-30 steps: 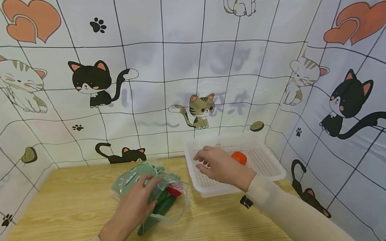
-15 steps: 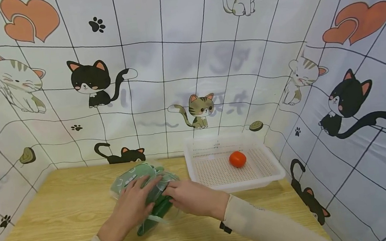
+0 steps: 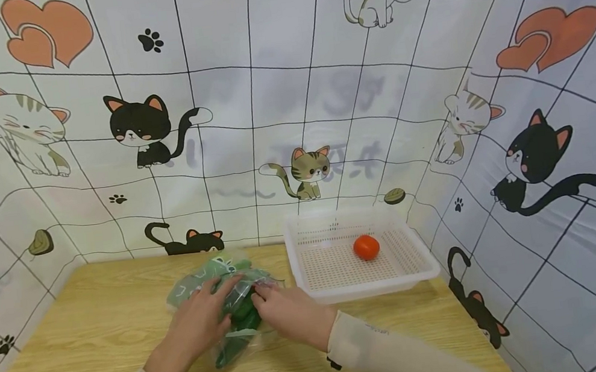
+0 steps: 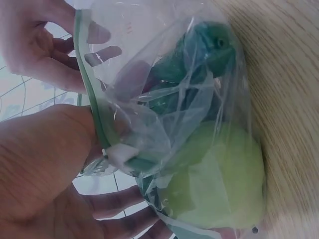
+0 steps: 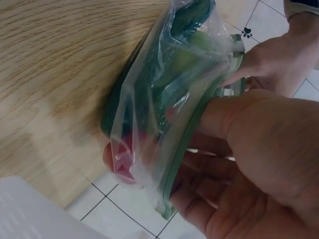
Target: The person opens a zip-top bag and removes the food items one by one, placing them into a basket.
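A clear zip bag [image 3: 193, 280] with green print lies on the table, its mouth edged by a green strip. My left hand [image 3: 193, 330] holds it, thumb near the mouth and fingers against the far side. Inside are a dark green cucumber-like vegetable [image 3: 230, 350], a rounded pale green item [image 4: 217, 174] and a pink-red item [image 5: 123, 162], blurred by plastic. My right hand [image 3: 292, 317] is at the mouth, some fingertips seen through the plastic, thumb and fingers apart. In the head view the right fingertips are partly hidden.
To the right stands a white perforated basket [image 3: 374, 288] with one orange-red tomato [image 3: 366, 247] in it. The wooden table [image 3: 102, 346] meets a hanging cloth [image 3: 224, 109] with cat prints at the back and sides.
My right hand has moved left from over the basket to the bag's mouth, leaving the tomato in view. The left hand stays on the bag, which has shifted slightly.
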`<state>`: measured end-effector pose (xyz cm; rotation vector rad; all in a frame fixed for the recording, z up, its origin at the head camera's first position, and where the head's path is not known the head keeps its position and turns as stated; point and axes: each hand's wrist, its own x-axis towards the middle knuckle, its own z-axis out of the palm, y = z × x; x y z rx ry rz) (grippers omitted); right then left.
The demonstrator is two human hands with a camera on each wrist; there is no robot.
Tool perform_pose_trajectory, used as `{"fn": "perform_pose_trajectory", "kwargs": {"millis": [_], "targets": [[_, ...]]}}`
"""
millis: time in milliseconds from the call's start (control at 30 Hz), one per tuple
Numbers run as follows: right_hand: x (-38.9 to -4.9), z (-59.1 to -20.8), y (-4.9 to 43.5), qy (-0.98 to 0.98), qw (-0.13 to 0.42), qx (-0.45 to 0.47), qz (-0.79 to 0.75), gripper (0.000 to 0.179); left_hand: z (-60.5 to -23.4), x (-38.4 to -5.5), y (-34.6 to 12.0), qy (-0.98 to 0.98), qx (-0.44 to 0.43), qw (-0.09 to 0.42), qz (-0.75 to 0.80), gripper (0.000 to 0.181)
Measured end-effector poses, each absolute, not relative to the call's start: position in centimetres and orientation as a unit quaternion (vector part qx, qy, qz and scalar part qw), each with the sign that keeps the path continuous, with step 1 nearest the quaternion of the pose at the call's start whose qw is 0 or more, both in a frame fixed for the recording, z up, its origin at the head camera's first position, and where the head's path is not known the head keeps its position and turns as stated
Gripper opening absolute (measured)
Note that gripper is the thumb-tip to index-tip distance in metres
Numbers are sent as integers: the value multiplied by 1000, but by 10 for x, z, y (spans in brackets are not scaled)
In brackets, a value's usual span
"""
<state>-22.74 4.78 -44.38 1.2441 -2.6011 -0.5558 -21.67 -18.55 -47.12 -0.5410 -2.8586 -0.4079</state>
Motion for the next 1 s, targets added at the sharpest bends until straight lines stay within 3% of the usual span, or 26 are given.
{"fn": "perform_pose_trajectory", "kwargs": {"millis": [267,533,633,1000], "targets": [[-226,-451,43,-885,143,390,-210,61,-471,-216,-186,-966,-184,111,-143,85],[-236,-459,38,-891,178,366,-202,28,-470,-216,-185,-966,-179,112,-148,81],[-239,-460,36,-899,164,357,-195,22,-469,-215,-184,-966,-179,114,-149,80],[-243,-463,29,-908,151,336,-201,31,-466,-214,-184,-970,-165,95,-151,80]]}}
